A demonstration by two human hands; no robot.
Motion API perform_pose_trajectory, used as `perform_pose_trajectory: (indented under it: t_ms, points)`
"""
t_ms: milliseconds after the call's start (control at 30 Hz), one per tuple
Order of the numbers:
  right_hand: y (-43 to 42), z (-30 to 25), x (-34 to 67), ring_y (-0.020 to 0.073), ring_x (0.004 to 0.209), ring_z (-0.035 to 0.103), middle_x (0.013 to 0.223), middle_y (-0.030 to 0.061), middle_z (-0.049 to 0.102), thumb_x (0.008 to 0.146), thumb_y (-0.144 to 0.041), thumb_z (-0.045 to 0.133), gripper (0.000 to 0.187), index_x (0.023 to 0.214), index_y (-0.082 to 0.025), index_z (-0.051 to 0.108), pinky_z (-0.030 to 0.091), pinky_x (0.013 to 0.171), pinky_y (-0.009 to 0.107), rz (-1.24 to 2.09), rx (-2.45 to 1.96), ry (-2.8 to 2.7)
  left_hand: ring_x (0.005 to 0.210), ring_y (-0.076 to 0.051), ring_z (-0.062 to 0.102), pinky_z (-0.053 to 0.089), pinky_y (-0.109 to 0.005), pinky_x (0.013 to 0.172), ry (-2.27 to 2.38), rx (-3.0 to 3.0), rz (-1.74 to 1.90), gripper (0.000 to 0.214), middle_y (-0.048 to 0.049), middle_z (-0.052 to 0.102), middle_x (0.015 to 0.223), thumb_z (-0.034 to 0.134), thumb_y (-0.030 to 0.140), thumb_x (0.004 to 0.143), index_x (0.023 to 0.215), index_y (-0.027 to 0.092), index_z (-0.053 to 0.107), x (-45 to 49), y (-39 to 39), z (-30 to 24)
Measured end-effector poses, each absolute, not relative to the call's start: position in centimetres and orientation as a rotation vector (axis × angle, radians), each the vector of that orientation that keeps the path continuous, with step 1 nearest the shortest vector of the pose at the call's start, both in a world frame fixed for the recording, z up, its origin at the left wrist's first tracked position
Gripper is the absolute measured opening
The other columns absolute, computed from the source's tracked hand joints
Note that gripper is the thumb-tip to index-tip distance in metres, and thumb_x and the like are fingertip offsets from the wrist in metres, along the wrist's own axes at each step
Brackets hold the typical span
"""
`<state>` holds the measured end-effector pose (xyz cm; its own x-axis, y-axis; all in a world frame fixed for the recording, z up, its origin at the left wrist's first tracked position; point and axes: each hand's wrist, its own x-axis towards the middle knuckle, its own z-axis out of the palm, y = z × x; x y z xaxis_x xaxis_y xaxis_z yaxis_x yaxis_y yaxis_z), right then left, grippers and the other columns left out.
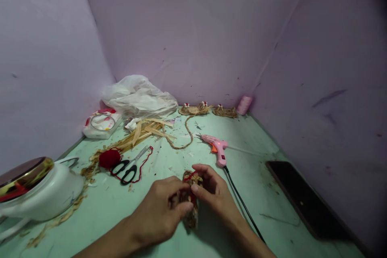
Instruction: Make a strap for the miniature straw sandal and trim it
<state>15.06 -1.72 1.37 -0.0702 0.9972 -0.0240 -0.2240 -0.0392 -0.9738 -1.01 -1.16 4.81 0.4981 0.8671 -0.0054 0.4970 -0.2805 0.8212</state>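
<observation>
My left hand [165,207] grips a small braided straw piece [191,222] from its left side, thumb and fingers curled around it. On the right, my right hand [214,191] has its thumb and fingertips closed on the piece's upper part. Red yarn [190,175] lies across the top of the straw, close to my right fingertips. The piece stands just above or on the green tabletop; I cannot tell which. My fingers hide much of its middle. Ahead of my hands lies a pink glue gun [215,145], its nozzle pointing left.
Black-handled scissors [130,169] and a red yarn ball [109,158] lie left, near straw strips [136,137] and a braided cord [181,146]. Farther back are a plastic bag [140,96], straw pieces [195,110] and a pink spool [244,105]. A white pot [57,193] and phone [302,197] flank me.
</observation>
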Motion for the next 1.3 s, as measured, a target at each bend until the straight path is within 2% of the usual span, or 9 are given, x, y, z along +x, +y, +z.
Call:
perform_pose_trajectory:
  t_ms: [133, 267, 467, 533, 600, 767, 967, 1167, 1300]
  points:
    - [-1.2, 1.3, 15.6, 0.0151, 0.073, 0.058, 0.079, 0.0017, 0.062, 0.059, -0.026, 0.076, 0.043, 0.097, -0.018, 0.057, 0.044, 0.067, 0.028, 1.515, -0.926, -0.969, 0.056, -0.012, 0.048, 0.037, -0.023, 0.054, 1.323, 1.735, 0.795, 0.025, -0.0018, 0.060, 0.067, 0.054, 0.024, 0.070, 0.092, 0.016, 0.064, -2.1, 0.9, 4.8]
    - [-1.0, 1.2, 15.4, 0.0143, 0.073, 0.059, 0.082, 0.0010, 0.061, 0.059, -0.025, 0.076, 0.045, 0.099, -0.019, 0.057, 0.044, 0.068, 0.028, 1.559, -0.880, -0.982, 0.050, -0.010, 0.041, 0.032, -0.021, 0.049, 1.143, 1.666, 0.696, 0.045, 0.0051, 0.049, 0.053, 0.061, 0.019, 0.063, 0.108, 0.013, 0.059, -2.1, 2.0, 4.2]
    - [-0.6, 0.7, 15.8, 0.0204, 0.099, 0.053, 0.105, 0.0069, 0.058, 0.066, -0.035, 0.071, 0.038, 0.099, -0.020, 0.060, 0.043, 0.081, 0.033, 1.330, -0.945, -1.072, 0.049, -0.010, 0.048, 0.037, -0.023, 0.050, 1.132, 1.322, 0.822, 0.021, 0.0006, 0.058, 0.057, 0.068, 0.024, 0.058, 0.074, 0.013, 0.062, -1.8, 1.5, 3.4]
    - [-0.4, 0.5, 16.2, 0.0206, 0.098, 0.052, 0.103, 0.0070, 0.059, 0.068, -0.041, 0.068, 0.036, 0.096, -0.020, 0.061, 0.044, 0.081, 0.033, 1.254, -1.000, -1.022, 0.050, -0.011, 0.051, 0.038, -0.022, 0.049, 1.144, 1.149, 0.899, 0.025, -0.0006, 0.060, 0.059, 0.073, 0.026, 0.052, 0.067, 0.013, 0.057, -2.2, 1.6, 3.1]
    - [-0.3, 0.2, 16.4, 0.0201, 0.090, 0.055, 0.095, 0.0066, 0.061, 0.068, -0.043, 0.067, 0.036, 0.095, -0.019, 0.061, 0.045, 0.076, 0.033, 1.280, -1.023, -0.985, 0.042, -0.006, 0.045, 0.031, -0.017, 0.041, 1.162, 1.004, 0.961, 0.029, 0.0024, 0.056, 0.053, 0.076, 0.025, 0.049, 0.064, 0.013, 0.054, -2.6, 1.9, 2.8]
    - [-0.7, 0.0, 15.6, 0.0210, 0.090, 0.058, 0.097, 0.0083, 0.063, 0.062, -0.037, 0.073, 0.045, 0.099, -0.017, 0.058, 0.045, 0.079, 0.034, 1.447, -0.973, -1.072, 0.029, -0.001, 0.023, 0.011, -0.015, 0.032, 1.010, 0.771, 0.934, 0.022, 0.0098, 0.037, 0.036, 0.068, 0.026, 0.062, 0.068, 0.014, 0.050, -3.0, 2.1, 2.3]
    - [-1.2, 1.0, 14.8, 0.0260, 0.106, 0.055, 0.118, 0.0118, 0.058, 0.058, -0.028, 0.077, 0.063, 0.114, -0.018, 0.050, 0.042, 0.089, 0.039, 1.609, -0.706, -1.063, 0.031, -0.001, 0.032, 0.016, -0.013, 0.030, 0.918, 0.540, 0.941, 0.020, 0.0075, 0.045, 0.049, 0.064, 0.017, 0.064, 0.074, 0.014, 0.047, -2.0, 1.4, 2.7]
    - [-1.3, 1.1, 14.7, 0.0260, 0.106, 0.056, 0.111, 0.0093, 0.063, 0.058, -0.022, 0.077, 0.054, 0.107, -0.020, 0.055, 0.040, 0.092, 0.039, 1.535, -0.740, -1.094, 0.033, -0.003, 0.040, 0.021, -0.014, 0.030, 0.874, 0.424, 0.926, 0.018, 0.0053, 0.048, 0.051, 0.063, 0.011, 0.064, 0.076, 0.013, 0.048, -1.2, 0.7, 2.8]
    - [-1.0, 0.4, 15.1, 0.0251, 0.106, 0.056, 0.116, 0.0093, 0.059, 0.058, -0.017, 0.075, 0.067, 0.118, -0.021, 0.047, 0.040, 0.092, 0.038, 1.399, -0.878, -1.159, 0.032, -0.002, 0.038, 0.020, -0.013, 0.030, 0.899, 0.410, 0.913, 0.019, 0.0048, 0.049, 0.052, 0.062, 0.010, 0.065, 0.078, 0.013, 0.049, -1.2, 0.3, 2.5]
